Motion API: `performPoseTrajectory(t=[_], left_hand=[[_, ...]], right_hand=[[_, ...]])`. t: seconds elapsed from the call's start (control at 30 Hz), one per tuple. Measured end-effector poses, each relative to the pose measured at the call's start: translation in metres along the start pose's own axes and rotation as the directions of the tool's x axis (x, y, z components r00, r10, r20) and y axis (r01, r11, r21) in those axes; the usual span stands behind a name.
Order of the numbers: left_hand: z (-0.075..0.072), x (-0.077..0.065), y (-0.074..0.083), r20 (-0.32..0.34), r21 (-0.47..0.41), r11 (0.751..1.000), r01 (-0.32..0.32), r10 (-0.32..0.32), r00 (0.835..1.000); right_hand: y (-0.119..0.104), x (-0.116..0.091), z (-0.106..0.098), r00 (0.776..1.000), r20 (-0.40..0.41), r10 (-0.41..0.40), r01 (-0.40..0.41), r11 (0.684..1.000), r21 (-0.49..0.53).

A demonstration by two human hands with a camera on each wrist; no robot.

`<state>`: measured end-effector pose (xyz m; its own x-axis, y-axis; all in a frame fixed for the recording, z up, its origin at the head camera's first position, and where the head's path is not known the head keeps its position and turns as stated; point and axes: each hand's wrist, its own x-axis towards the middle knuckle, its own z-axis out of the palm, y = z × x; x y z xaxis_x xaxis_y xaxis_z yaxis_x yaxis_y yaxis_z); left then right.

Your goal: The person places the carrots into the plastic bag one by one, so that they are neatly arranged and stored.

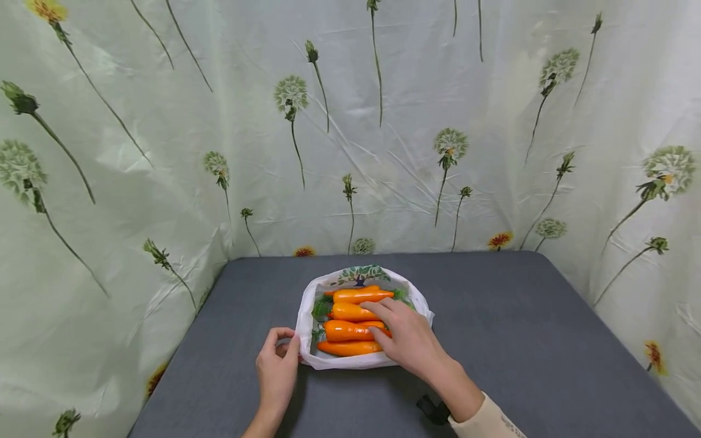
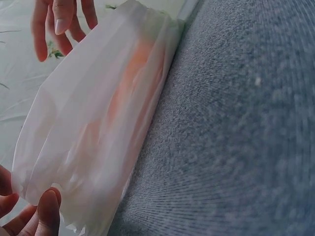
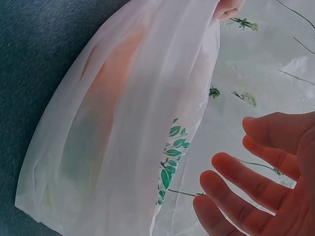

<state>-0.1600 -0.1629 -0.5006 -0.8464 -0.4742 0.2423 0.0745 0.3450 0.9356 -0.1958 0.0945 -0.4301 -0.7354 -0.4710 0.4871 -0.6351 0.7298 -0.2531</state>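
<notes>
A white plastic bag (image 1: 357, 362) with a printed green tree lies with its mouth spread open. Inside it, several orange carrots (image 1: 350, 348) with green tops lie side by side. At the bag's left edge my left hand (image 1: 278, 365) pinches the rim between thumb and fingers; the left wrist view shows the thumb (image 2: 48, 211) against the thin film. My right hand (image 1: 411, 337) is over the right part of the bag, fingers spread and loosely bent. In the right wrist view that hand (image 3: 266, 182) holds nothing and is apart from the bag's side.
The bag rests on a dark grey table (image 1: 526, 340) with rounded far corners. Behind and beside the table hangs a pale curtain (image 1: 383, 152) printed with dandelions. A black object (image 1: 432, 409) is by the right wrist, partly hidden.
</notes>
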Motion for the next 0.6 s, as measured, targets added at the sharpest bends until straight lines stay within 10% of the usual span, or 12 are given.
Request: performPoseTrajectory(t=[0.3, 0.6], left_hand=[[-0.001, 0.002, -0.003, -0.09, 0.108, 0.982, -0.152, 0.162, 0.983], [-0.005, 0.008, -0.008, -0.171, 0.209, 0.878, -0.431, 0.467, 0.867]], right_hand=[[0.009, -0.006, -0.01, 0.999, -0.04, -0.02, 0.019, 1.0, -0.017], [0.027, -0.021, -0.025, 0.999, -0.023, 0.047, -0.048, 0.998, -0.028]])
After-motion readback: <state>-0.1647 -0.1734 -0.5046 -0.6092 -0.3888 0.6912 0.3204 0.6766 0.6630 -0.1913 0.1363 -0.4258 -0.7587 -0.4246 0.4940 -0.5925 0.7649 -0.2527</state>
